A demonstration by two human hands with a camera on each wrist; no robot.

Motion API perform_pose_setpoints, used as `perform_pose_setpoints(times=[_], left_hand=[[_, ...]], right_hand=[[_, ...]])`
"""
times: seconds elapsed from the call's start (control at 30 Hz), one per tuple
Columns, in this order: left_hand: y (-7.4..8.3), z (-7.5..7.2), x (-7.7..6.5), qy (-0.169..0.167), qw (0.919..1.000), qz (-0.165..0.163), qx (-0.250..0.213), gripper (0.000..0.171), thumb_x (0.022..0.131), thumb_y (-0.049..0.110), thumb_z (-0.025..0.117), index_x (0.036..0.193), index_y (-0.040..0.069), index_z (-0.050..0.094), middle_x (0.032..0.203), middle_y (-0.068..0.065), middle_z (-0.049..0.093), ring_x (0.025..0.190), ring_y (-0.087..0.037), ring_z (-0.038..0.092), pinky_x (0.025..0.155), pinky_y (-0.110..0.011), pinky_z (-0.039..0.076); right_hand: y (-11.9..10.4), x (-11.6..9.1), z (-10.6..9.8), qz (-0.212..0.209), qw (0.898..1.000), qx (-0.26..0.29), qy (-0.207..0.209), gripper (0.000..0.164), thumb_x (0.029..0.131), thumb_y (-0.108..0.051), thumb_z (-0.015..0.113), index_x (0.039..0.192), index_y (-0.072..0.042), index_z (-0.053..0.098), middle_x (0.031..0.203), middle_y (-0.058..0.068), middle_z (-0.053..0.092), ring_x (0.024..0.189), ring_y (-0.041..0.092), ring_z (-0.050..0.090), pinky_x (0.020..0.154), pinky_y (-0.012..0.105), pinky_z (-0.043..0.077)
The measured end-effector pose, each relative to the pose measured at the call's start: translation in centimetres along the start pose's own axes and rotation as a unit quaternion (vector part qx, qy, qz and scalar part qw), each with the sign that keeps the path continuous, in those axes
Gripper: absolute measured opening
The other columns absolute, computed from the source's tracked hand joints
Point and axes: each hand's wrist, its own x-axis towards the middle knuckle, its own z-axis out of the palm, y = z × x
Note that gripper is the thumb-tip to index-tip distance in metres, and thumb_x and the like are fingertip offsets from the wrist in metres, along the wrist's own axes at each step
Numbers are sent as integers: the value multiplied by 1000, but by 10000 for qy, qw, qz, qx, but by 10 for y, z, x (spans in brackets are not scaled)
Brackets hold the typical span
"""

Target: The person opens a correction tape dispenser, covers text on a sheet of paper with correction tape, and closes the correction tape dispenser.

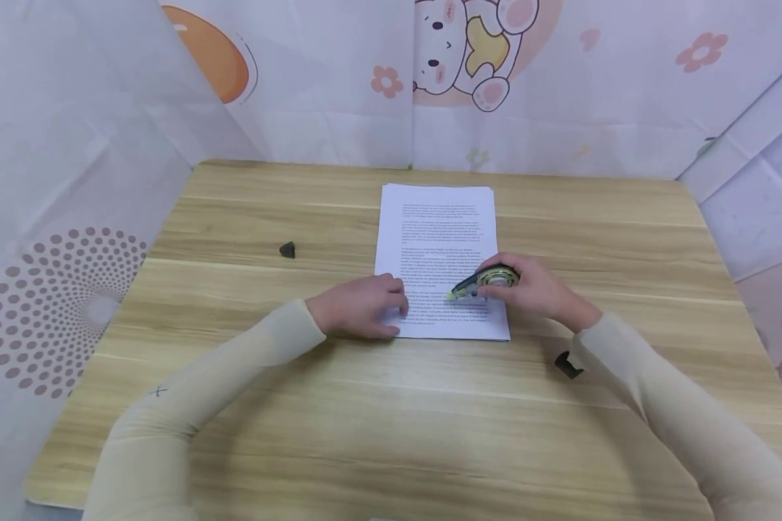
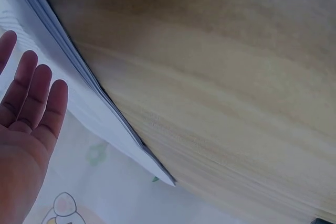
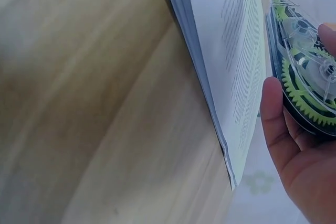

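Observation:
A stack of printed paper sheets point(image 1: 436, 217) lies on the table, its edge showing several layers in both wrist views. My right hand point(image 1: 528, 289) grips a correction tape dispenser point(image 1: 498, 275) over the lower right of the top page, tip pointing down-left at the text. Through the dispenser's clear case, green gears point(image 3: 302, 98) show in the right wrist view. My left hand point(image 1: 365, 305) is at the lower left edge of the stack, fingertips over the page. In the left wrist view its fingers point(image 2: 39, 95) are relaxed and hold nothing.
A small dark piece point(image 1: 287, 250) sits on the wooden table point(image 1: 247, 210) left of the paper. Another dark piece point(image 1: 568, 365), perhaps a cap, lies beside the right sleeve point(image 1: 652, 391). A patterned white curtain point(image 1: 313, 87) hangs behind the table.

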Motion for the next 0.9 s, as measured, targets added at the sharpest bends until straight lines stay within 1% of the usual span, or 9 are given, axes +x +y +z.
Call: perform_pose_setpoints(times=[0.1, 0.27, 0.5, 0.7, 0.9], left_hand=[[1, 0, 0, -78, 10000, 4, 34, 25, 82, 32, 63, 101, 16, 65, 99, 1, 57, 89, -15, 47, 79, -28, 42], [1, 1, 0, -91, 9999, 16, 80, 25, 82, 32, 62, 101, 16, 65, 99, 1, 57, 89, -15, 47, 79, -28, 42], [2, -1, -1, -180, 9998, -46, 52, 25, 83, 32, 61, 102, 16, 65, 98, 2, 56, 88, -15, 46, 77, -27, 41], [1, 0, -1, -196, 9998, -22, 63, 25, 83, 32, 62, 102, 15, 65, 98, 1, 56, 88, -15, 46, 77, -28, 41], [0, 2, 2, -245, 9996, -70, 83, 25, 84, 34, 61, 102, 18, 65, 101, 3, 57, 90, -14, 45, 79, -27, 41]], right_hand=[[-1, -3, 3, -191, 9998, 101, 8, 31, 80, -28, 74, 107, -18, 62, 105, 5, 62, 87, 22, 54, 72, 29, 46], [0, -6, 6, -442, 9987, 257, 12, 29, 80, -21, 74, 106, -16, 62, 104, 5, 62, 86, 22, 56, 72, 28, 47], [1, -8, 7, -40, 9997, 211, -106, 32, 81, -24, 72, 110, -18, 60, 111, 5, 59, 92, 23, 54, 76, 32, 46], [2, -10, 8, -77, 9997, 199, -99, 31, 81, -25, 72, 109, -16, 61, 110, 8, 61, 89, 23, 55, 74, 30, 46], [1, -12, 10, -162, 9998, 128, -80, 30, 82, -26, 72, 108, -17, 62, 109, 9, 63, 89, 23, 56, 75, 31, 47]])
